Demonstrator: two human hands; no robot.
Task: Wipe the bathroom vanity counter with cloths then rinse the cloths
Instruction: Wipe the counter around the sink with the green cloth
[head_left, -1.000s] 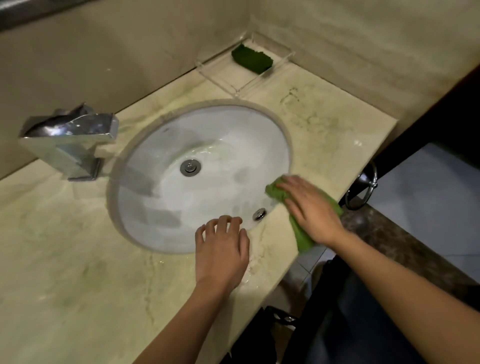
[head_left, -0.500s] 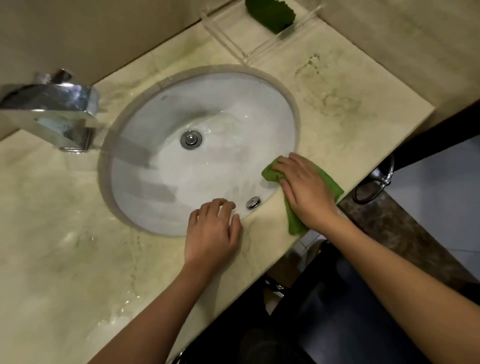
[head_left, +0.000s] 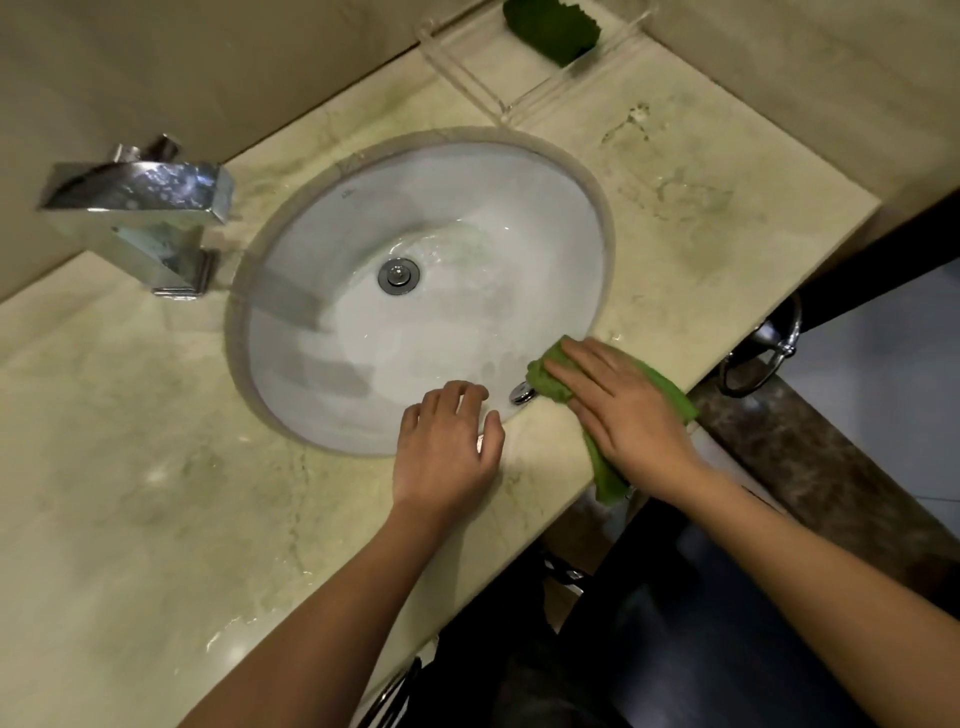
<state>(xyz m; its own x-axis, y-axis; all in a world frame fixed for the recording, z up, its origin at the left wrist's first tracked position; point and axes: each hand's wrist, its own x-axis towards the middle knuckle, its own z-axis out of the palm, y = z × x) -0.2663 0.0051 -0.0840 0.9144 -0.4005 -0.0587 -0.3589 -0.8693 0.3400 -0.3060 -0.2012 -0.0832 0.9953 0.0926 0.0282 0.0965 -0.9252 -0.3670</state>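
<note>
Marble counter (head_left: 130, 493): pale and veined, wet in patches. The wiping step is in hand, and it looks unfinished, since greenish marks remain at the far right.
Basin (head_left: 467, 197): white and oval, sunk into the counter. No water is seen running from the faucet (head_left: 145, 208).
Right hand (head_left: 623, 410): fingers straight, pressing flat on the green cloth at the basin's near-right rim.
Left hand (head_left: 447, 457): holds nothing; its loosely bent fingers rest on the near rim.
Green cloth (head_left: 548, 379): bunched under the right hand, with one end hanging over the counter's front edge. The next move probably calls for a firm sweep toward the marked area, with rinsing later.
Chrome cap (head_left: 521, 392): now just beside the cloth's leading edge. Half a second earlier a clear gap separated them, and the left hand has not moved.
</note>
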